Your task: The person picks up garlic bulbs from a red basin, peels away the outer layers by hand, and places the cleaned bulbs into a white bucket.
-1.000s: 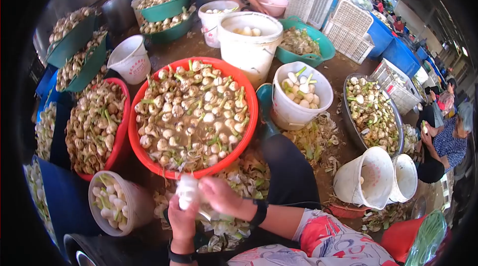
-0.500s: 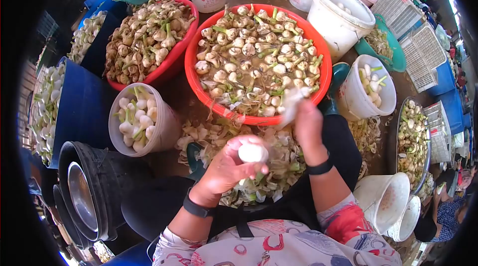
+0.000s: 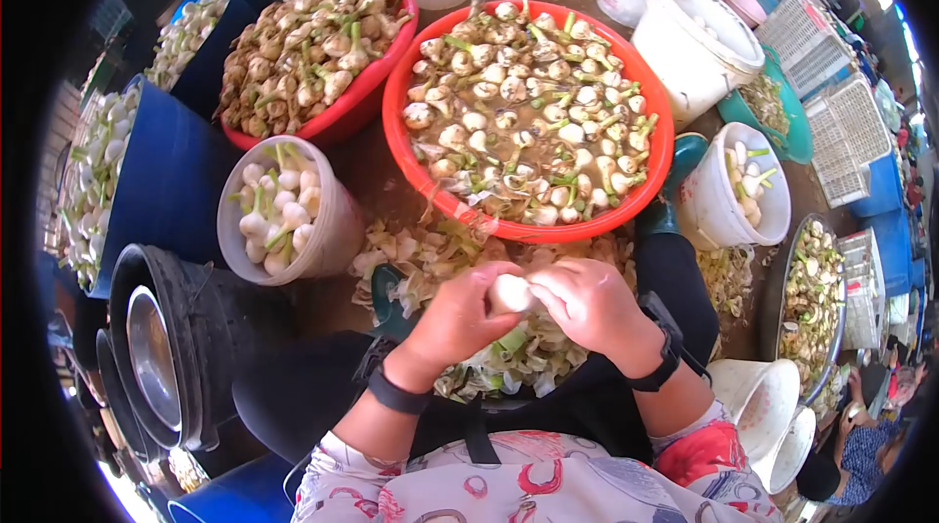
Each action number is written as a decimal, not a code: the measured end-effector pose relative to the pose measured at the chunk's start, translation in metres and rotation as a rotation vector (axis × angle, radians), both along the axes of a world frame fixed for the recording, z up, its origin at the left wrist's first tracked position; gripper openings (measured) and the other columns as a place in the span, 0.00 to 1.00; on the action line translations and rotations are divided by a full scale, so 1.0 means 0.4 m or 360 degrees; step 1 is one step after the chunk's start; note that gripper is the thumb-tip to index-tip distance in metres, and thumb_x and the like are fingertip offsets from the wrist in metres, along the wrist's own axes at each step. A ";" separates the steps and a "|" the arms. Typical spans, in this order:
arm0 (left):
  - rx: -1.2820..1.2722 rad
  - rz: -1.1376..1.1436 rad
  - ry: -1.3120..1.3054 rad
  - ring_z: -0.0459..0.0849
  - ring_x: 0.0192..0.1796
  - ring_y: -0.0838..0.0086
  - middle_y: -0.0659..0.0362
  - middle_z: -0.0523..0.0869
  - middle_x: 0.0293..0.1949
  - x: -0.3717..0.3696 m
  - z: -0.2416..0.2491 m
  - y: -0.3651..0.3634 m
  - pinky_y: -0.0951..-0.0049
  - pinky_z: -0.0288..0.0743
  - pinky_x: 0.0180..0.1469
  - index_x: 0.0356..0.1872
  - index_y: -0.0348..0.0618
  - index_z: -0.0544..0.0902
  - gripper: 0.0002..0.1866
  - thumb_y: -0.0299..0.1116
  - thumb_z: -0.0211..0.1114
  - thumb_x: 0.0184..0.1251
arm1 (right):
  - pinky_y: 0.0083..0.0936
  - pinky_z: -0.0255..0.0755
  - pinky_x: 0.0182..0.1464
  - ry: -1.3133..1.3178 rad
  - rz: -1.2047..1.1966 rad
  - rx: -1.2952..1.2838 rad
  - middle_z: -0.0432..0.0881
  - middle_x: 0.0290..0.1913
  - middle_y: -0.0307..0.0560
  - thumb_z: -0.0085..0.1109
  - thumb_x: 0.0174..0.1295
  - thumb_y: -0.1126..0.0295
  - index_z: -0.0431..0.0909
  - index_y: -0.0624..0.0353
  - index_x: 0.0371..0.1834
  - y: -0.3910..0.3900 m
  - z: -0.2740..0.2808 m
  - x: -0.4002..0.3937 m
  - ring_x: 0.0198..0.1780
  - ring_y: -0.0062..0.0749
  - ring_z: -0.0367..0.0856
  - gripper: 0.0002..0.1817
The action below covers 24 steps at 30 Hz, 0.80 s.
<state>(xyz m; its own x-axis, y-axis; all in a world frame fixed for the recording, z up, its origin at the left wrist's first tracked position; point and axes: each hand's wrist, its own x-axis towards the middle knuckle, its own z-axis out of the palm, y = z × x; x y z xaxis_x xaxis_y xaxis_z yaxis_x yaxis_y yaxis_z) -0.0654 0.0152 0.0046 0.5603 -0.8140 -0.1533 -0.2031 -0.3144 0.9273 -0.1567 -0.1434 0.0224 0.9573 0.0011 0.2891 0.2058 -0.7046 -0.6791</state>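
Note:
A peeled-looking white garlic bulb (image 3: 510,294) is gripped by my left hand (image 3: 455,318), above a pile of garlic skins (image 3: 528,357) between my legs. My right hand (image 3: 592,308) meets it from the other side, thumb and fingers pinched against the bulb's edge. Whatever lies between those right fingertips is partly hidden. In front of both hands stands an orange-red basin (image 3: 396,146) of murky water, full of garlic bulbs with short green stems. To the left is a white bucket (image 3: 337,215) holding cleaned white bulbs.
A red tub (image 3: 396,48) heaped with dirty garlic stands at the upper left. Blue bins (image 3: 161,185) and black buckets (image 3: 220,327) line the left side. White buckets (image 3: 685,215), a metal-rimmed pan (image 3: 782,327) and plastic crates (image 3: 841,141) stand right. Other people work beyond.
My right hand has come down from the basin's near edge, where it held a blurred pale strip of skin, to the bulb. My left hand still holds the bulb. The view has shifted slightly.

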 end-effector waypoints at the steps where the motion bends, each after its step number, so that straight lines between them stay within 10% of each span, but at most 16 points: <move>1: -0.0048 0.0008 -0.0025 0.71 0.27 0.84 0.62 0.77 0.28 -0.009 -0.009 0.000 0.82 0.67 0.30 0.44 0.38 0.74 0.22 0.27 0.67 0.43 | 0.32 0.69 0.34 0.0116 -0.0060 -0.0104 0.77 0.30 0.49 0.54 0.48 0.74 0.75 0.61 0.30 0.007 -0.002 -0.005 0.32 0.42 0.76 0.06; 6: -0.0241 -0.0071 -0.0155 0.73 0.29 0.83 0.62 0.77 0.30 -0.034 -0.039 -0.013 0.82 0.69 0.32 0.45 0.38 0.74 0.23 0.26 0.67 0.43 | 0.31 0.66 0.28 0.0262 -0.0483 0.0452 0.75 0.24 0.51 0.48 0.55 0.73 0.72 0.63 0.28 -0.002 -0.106 -0.014 0.26 0.43 0.74 0.05; 10: -0.0267 0.0089 0.0029 0.74 0.32 0.84 0.62 0.77 0.32 -0.042 -0.036 -0.016 0.83 0.70 0.35 0.45 0.38 0.74 0.21 0.24 0.66 0.46 | 0.16 0.65 0.25 0.0229 -0.0661 0.1072 0.75 0.23 0.38 0.44 0.61 0.70 0.74 0.63 0.36 -0.019 -0.100 -0.006 0.21 0.16 0.70 0.10; 22: 0.0113 0.0219 -0.0879 0.80 0.34 0.57 0.50 0.80 0.34 -0.037 -0.045 -0.007 0.64 0.74 0.33 0.49 0.44 0.69 0.24 0.33 0.64 0.49 | 0.20 0.70 0.36 0.0402 -0.0374 0.0781 0.77 0.29 0.45 0.46 0.61 0.69 0.73 0.63 0.43 0.050 -0.071 0.017 0.33 0.26 0.78 0.12; 24: 0.0155 0.0368 -0.0689 0.80 0.33 0.57 0.50 0.80 0.32 -0.044 -0.051 -0.008 0.64 0.74 0.32 0.48 0.43 0.70 0.23 0.33 0.64 0.49 | 0.22 0.71 0.35 0.0602 -0.0577 0.1338 0.77 0.30 0.48 0.48 0.59 0.69 0.75 0.65 0.37 0.065 -0.077 0.023 0.32 0.31 0.78 0.11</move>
